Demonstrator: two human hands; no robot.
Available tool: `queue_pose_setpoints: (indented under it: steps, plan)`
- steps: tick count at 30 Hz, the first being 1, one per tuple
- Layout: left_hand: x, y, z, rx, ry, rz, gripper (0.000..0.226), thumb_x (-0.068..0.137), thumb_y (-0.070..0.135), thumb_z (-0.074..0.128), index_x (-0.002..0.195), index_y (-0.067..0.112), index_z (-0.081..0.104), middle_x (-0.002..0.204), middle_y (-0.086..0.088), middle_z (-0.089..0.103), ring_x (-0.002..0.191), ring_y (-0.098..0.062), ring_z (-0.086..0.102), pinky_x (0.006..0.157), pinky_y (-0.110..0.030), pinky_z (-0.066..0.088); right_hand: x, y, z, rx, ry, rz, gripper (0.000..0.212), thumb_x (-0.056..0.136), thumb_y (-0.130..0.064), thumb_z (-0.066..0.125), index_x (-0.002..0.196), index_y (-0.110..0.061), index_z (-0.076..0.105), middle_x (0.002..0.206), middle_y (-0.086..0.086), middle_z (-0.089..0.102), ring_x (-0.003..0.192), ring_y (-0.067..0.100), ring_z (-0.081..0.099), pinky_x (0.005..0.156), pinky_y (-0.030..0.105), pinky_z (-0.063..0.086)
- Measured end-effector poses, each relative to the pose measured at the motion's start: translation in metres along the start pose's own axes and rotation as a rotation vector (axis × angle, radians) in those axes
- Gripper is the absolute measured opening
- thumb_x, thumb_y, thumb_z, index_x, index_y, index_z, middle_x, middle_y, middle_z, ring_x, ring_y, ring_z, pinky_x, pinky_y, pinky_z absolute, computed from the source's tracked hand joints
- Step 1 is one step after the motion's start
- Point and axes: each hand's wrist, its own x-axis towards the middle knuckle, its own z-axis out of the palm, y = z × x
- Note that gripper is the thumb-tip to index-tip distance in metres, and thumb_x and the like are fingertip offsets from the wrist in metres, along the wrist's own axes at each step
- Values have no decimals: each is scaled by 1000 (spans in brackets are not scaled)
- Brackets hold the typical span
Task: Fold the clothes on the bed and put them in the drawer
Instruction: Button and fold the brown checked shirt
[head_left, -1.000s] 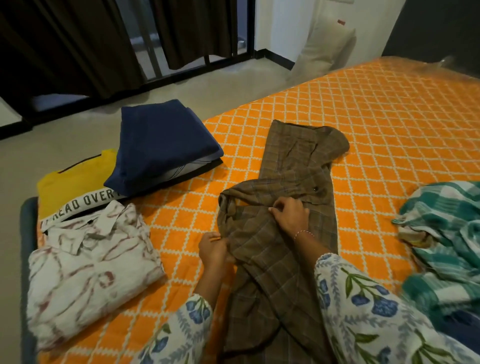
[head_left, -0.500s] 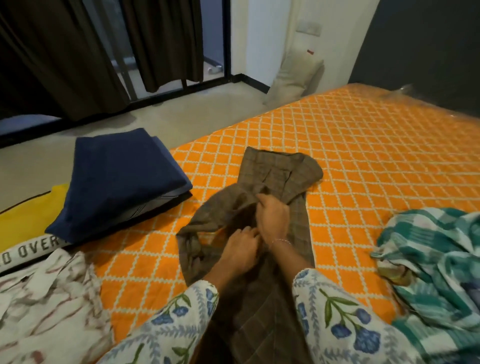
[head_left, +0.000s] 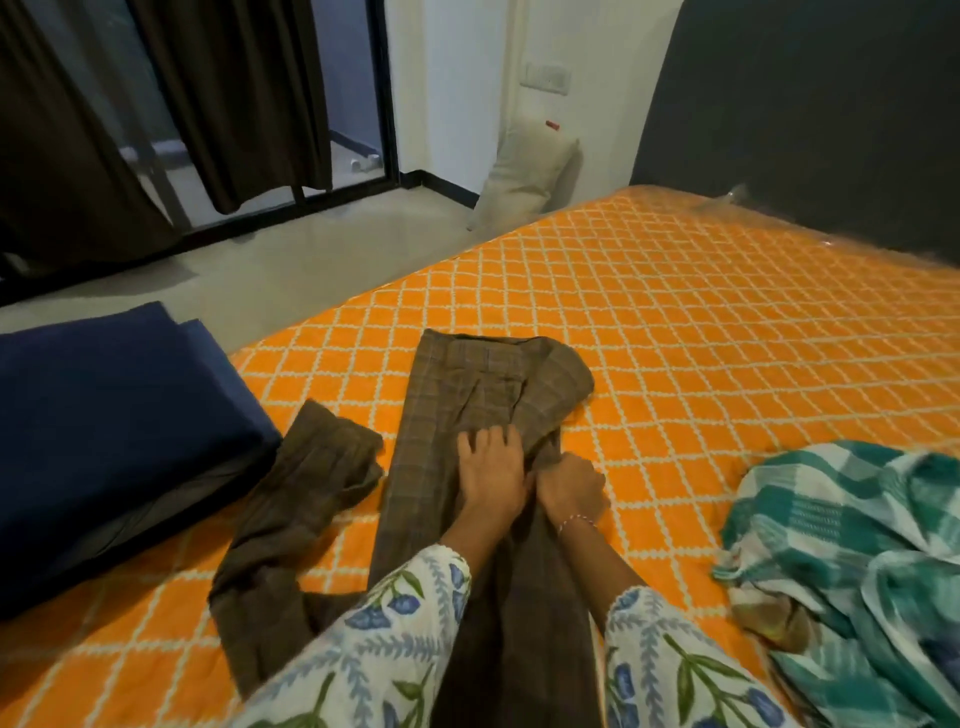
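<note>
A brown checked shirt (head_left: 467, 384) lies lengthwise on the orange quilted bed (head_left: 701, 332), its collar end away from me. One sleeve (head_left: 306, 493) is flung out to the left on the bedcover. My left hand (head_left: 491, 470) presses flat on the middle of the shirt with fingers spread. My right hand (head_left: 571, 491) is just beside it, fingers curled round a bunched fold of the shirt's right side.
A folded navy garment (head_left: 114, 431) lies at the left edge of the bed. A crumpled green and white checked cloth (head_left: 852, 561) sits at the right. A pale pillow (head_left: 530, 176) leans on the wall beyond the bed. Dark curtains (head_left: 78, 130) hang at a glass door.
The shirt's left sleeve has been thrown out to the left. My left hand moved onto the shirt's middle and flattened; my right hand shifted to its right side. The view tilted up.
</note>
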Motion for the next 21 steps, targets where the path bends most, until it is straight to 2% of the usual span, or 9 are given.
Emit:
queue_pose_setpoints:
  steps: [3, 5, 8, 10, 12, 14, 15, 18, 21]
  plan:
    - [39, 12, 11, -47, -17, -42, 28, 97, 18, 41, 124, 13, 48, 124, -9, 57, 115, -28, 54, 96, -39, 38, 41, 0, 2, -204, -12, -119, 30, 97, -26, 41, 122, -26, 58, 133, 10, 43, 126, 31, 34, 101, 45, 30]
    - [57, 7, 12, -253, -13, -156, 24, 96, 18, 44, 112, 12, 60, 113, -10, 63, 105, -29, 60, 84, -36, 46, 62, -8, 4, -236, -12, -218, 30, 99, -28, 39, 125, -29, 54, 134, 9, 42, 127, 31, 33, 100, 46, 30]
    - [89, -12, 3, -1074, -78, -430, 20, 93, 14, 52, 96, 6, 70, 90, -13, 69, 87, -30, 65, 71, -34, 50, 96, -31, 10, -123, 21, -364, 41, 101, -39, 32, 140, -28, 37, 151, 10, 29, 137, 31, 25, 106, 51, 25]
    - [103, -24, -6, -1445, -160, -528, 16, 93, 6, 53, 94, 10, 69, 83, -7, 68, 78, -21, 64, 66, -30, 51, 112, -57, 12, -66, -6, -482, 54, 101, -46, 28, 151, -30, 15, 160, 8, 7, 146, 27, 7, 112, 54, 14]
    - [115, -38, -7, -1506, -171, -568, 16, 92, 3, 54, 89, 14, 64, 80, -3, 66, 72, -15, 62, 56, -25, 51, 125, -82, 20, -140, -89, -551, 59, 101, -49, 24, 151, -34, -1, 160, 5, -8, 147, 24, -9, 113, 56, 2]
    - [125, -51, 1, -1477, -143, -617, 18, 90, -1, 56, 76, 10, 59, 71, -3, 63, 62, -12, 58, 47, -22, 44, 133, -92, 30, -241, -187, -539, 57, 101, -49, 21, 151, -34, -3, 160, 5, -12, 146, 24, -14, 112, 61, -4]
    - [129, -57, 9, -1437, -126, -636, 28, 88, -2, 59, 64, 10, 54, 62, -2, 59, 57, -11, 56, 45, -21, 41, 134, -90, 34, -236, -190, -504, 56, 102, -48, 20, 152, -33, -2, 160, 5, -11, 146, 24, -14, 112, 61, -5]
    - [137, -69, 25, -1381, -121, -659, 48, 85, -3, 64, 49, 15, 38, 46, 0, 50, 55, -17, 53, 47, -22, 40, 121, -73, 46, -171, -83, -407, 55, 103, -44, 22, 152, -32, 0, 160, 6, -7, 147, 25, -11, 115, 58, 2]
    - [140, -73, 28, -1429, -151, -609, 34, 87, 2, 64, 56, 10, 52, 57, -3, 59, 65, -22, 59, 58, -28, 50, 109, -55, 57, -234, -95, -462, 54, 101, -49, 20, 151, -39, 2, 160, 2, -10, 147, 22, -12, 114, 57, -2]
